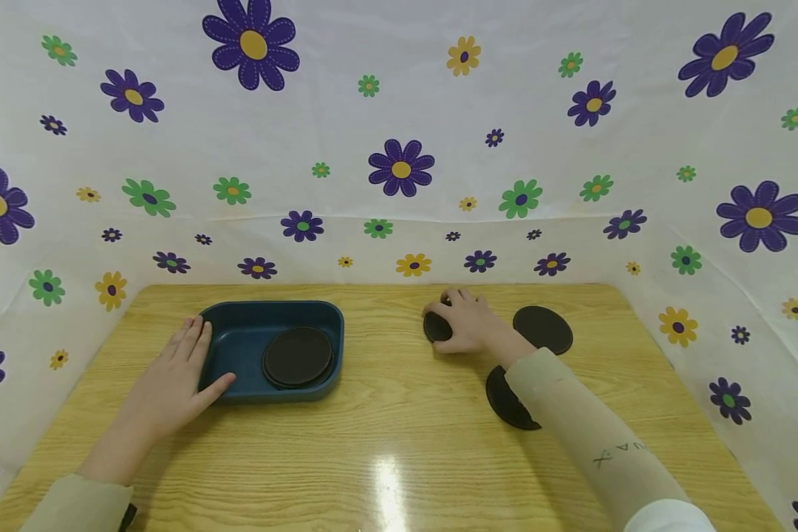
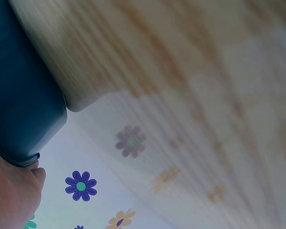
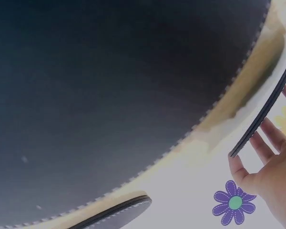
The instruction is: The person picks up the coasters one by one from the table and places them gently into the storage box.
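Observation:
My right hand [image 1: 468, 325] grips a round black coaster [image 1: 435, 328] by its rim, at the back of the table right of the middle. In the right wrist view, fingers and thumb hold the coaster [image 3: 263, 116] at its edge. My left hand [image 1: 176, 369] rests along the left side of a dark blue rectangular tray [image 1: 332, 314], fingers straight and the thumb spread over its front rim. Black coasters [image 1: 298, 356] lie stacked in the right part of the tray. In the left wrist view, only part of the left hand [image 2: 16, 195] shows beside the tray [image 2: 28, 90].
Two more black coasters lie on the wooden table [image 1: 386, 414] at the right: one at the back [image 1: 544, 329], another nearer coaster [image 1: 507, 403] partly hidden by the right forearm. A white flower-printed cloth [image 1: 346, 118] surrounds the table's back and sides.

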